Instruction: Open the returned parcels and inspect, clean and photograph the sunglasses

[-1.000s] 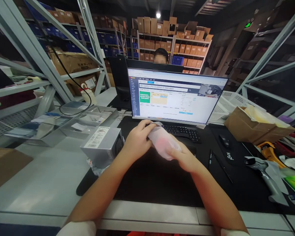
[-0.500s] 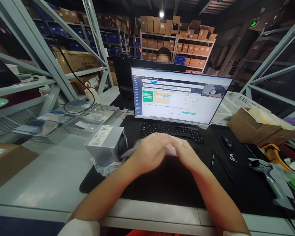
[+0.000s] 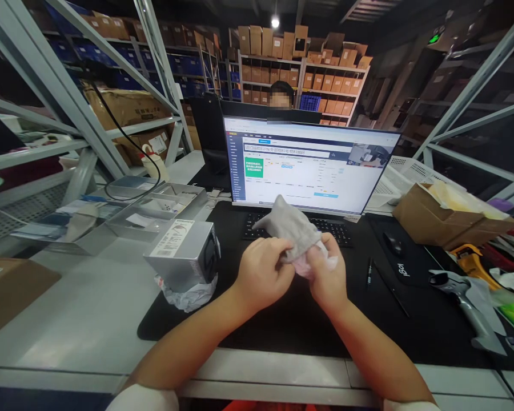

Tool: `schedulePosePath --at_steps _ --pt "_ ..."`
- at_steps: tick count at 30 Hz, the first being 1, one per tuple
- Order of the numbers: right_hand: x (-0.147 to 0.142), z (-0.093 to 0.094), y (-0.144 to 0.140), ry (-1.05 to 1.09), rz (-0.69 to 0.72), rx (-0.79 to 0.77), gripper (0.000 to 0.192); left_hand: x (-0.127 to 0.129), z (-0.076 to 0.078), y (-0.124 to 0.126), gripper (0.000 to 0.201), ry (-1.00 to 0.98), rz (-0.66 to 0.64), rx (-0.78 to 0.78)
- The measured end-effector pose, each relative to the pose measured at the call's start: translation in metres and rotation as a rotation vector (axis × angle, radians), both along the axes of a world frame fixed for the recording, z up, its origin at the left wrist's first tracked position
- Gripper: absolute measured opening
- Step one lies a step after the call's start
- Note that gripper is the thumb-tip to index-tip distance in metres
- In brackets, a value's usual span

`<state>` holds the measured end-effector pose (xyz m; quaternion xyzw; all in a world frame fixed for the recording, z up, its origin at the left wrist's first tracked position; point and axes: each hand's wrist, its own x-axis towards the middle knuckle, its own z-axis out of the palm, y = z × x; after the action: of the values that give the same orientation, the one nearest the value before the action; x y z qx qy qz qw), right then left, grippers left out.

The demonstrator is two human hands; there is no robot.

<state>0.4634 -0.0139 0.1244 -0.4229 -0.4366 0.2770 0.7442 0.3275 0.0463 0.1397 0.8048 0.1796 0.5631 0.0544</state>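
Observation:
In front of the monitor, a limp grey cloth [image 3: 292,224] stands up between my two hands, above the keyboard. My left hand [image 3: 265,271] is closed, pinching the cloth's lower left edge. A thin pinkish-white crumpled piece [image 3: 302,266], perhaps tissue or plastic film, meets the cloth's lower right side. My right hand [image 3: 330,279] is closed around that piece and the cloth's corner. Left of my hands sits a silver-grey product box [image 3: 171,267] with a white label on top. Crumpled clear plastic [image 3: 191,297] lies under and before the box.
Behind my hands are a keyboard [image 3: 340,233] and a monitor [image 3: 300,165]. On the right lie a mouse [image 3: 393,244], a pen [image 3: 369,273], a barcode scanner [image 3: 466,305] and an open carton [image 3: 437,220]. Grey trays [image 3: 128,225] stand at left. A person sits beyond the monitor.
The grey cloth, mostly hidden behind my hands before, now stands upright in view. My left hand has shifted slightly down, and both hands have turned, showing the pinkish-white piece.

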Motion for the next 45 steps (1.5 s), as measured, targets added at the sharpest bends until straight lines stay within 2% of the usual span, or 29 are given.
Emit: schedulePosePath --at_steps 2,3,5,8,10,12,14,15,17,19,20,22,24,26,28,30,32,33,35,36,38,41,45 --pt "0.002 -0.001 0.0 -0.017 0.144 -0.037 0.037 -0.002 0.001 0.003 0.029 -0.004 -0.041 -0.128" --pt "0.003 -0.001 0.001 -0.032 0.161 -0.052 0.039 -0.003 0.001 0.005 0.031 0.008 -0.072 -0.19" --pt "0.004 0.001 0.004 -0.089 0.058 -0.069 0.043 -0.005 0.002 0.006 0.034 0.063 -0.144 -0.298" --pt "0.004 0.003 0.009 -0.202 -0.22 -0.054 0.048 -0.005 0.003 0.004 0.037 0.167 -0.24 -0.447" --pt "0.003 0.001 0.012 -0.249 -0.349 -0.023 0.049 -0.003 0.002 -0.001 0.035 0.208 -0.316 -0.504" --pt "0.002 -0.003 0.015 -0.273 -0.404 0.019 0.049 0.0 0.0 -0.005 0.031 0.183 -0.355 -0.527" --pt "0.001 -0.008 0.015 -0.283 -0.421 0.07 0.048 0.004 -0.003 -0.006 0.027 0.097 -0.345 -0.615" --pt "0.001 -0.01 0.015 -0.286 -0.429 0.095 0.048 0.006 -0.004 -0.005 0.032 0.062 -0.339 -0.682" --pt "0.001 -0.011 0.013 -0.3 -0.44 0.133 0.048 0.009 -0.006 0.0 0.057 0.067 -0.377 -0.797" --pt "0.003 -0.01 0.01 -0.358 -0.375 0.141 0.047 0.011 -0.007 0.008 0.073 0.104 -0.465 -0.828" --pt "0.006 -0.009 0.008 -0.396 -0.3 0.144 0.045 0.012 -0.008 0.012 0.075 0.104 -0.505 -0.823" --pt "0.012 -0.006 0.006 -0.466 -0.111 0.168 0.041 0.012 -0.009 0.019 0.066 0.043 -0.568 -0.824" --pt "0.019 -0.002 0.005 -0.486 0.025 0.2 0.036 0.011 -0.011 0.023 0.049 -0.052 -0.593 -0.866" --pt "0.026 0.002 0.005 -0.466 -0.005 0.203 0.024 0.011 -0.014 0.027 0.031 -0.166 -0.588 -0.956" --pt "0.032 0.006 0.007 -0.482 -0.136 0.153 0.011 0.01 -0.017 0.031 0.022 -0.278 -0.578 -1.054" --pt "0.036 0.011 0.009 -0.584 -0.196 0.065 0.033 0.01 -0.018 0.034 0.02 -0.352 -0.591 -1.118" --pt "0.037 0.018 0.009 -0.706 -0.133 -0.027 0.044 0.008 -0.018 0.037 0.022 -0.389 -0.607 -1.123" --pt "0.036 0.021 0.008 -0.746 -0.091 -0.067 0.037 0.008 -0.018 0.038 0.023 -0.397 -0.608 -1.109" --pt "0.033 0.026 0.005 -0.787 -0.044 -0.127 0.008 0.007 -0.016 0.037 0.024 -0.398 -0.603 -1.068" --pt "0.031 0.027 0.004 -0.793 -0.026 -0.147 0.009 0.006 -0.015 0.036 0.026 -0.387 -0.611 -1.058" --pt "0.027 0.028 0.0 -0.776 0.042 -0.166 0.026 0.006 -0.012 0.034 0.034 -0.333 -0.654 -1.075" --pt "0.025 0.025 -0.008 -0.647 0.187 -0.146 0.033 0.008 -0.007 0.03 0.045 -0.208 -0.689 -1.13" --pt "0.024 0.028 -0.026 -0.498 0.375 -0.03 0.041 0.008 -0.001 0.03 0.035 -0.179 -0.554 -1.068"
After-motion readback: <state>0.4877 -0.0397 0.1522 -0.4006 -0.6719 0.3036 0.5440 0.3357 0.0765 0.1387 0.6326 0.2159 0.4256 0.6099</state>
